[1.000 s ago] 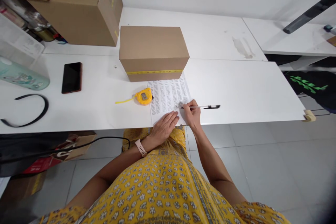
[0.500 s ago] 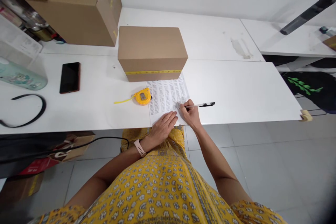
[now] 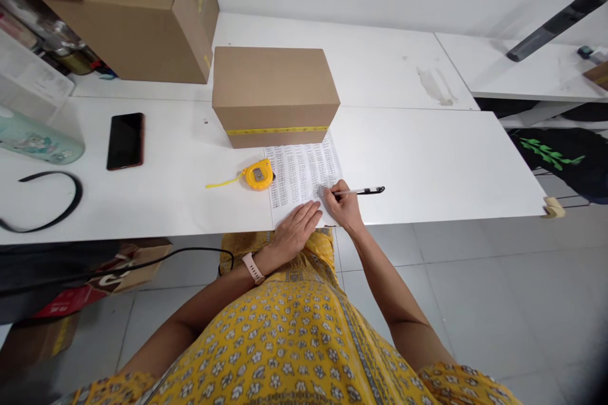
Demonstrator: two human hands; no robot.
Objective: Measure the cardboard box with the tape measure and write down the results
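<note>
A printed sheet of paper (image 3: 301, 171) lies at the front edge of the white table (image 3: 427, 164). My left hand (image 3: 294, 233) rests flat on the sheet's lower edge, fingers stretched out. My right hand (image 3: 344, 209) grips a pen (image 3: 363, 190), its tip touching the sheet's right side. A yellow tape measure (image 3: 258, 174) sits just left of the sheet, a short length of tape pulled out. A closed cardboard box (image 3: 274, 93) with a yellow tape strip stands right behind the sheet.
A black phone (image 3: 125, 140) lies at the left, beside a teal bottle (image 3: 35, 139) and a black curved band (image 3: 47, 199). Larger cardboard boxes (image 3: 142, 19) are stacked at the back left. A black cable (image 3: 142, 266) hangs below the table. Another white table (image 3: 532, 73) stands at the right.
The pen and my right hand have shifted slightly left along the sheet. My left hand has stayed flat on the paper.
</note>
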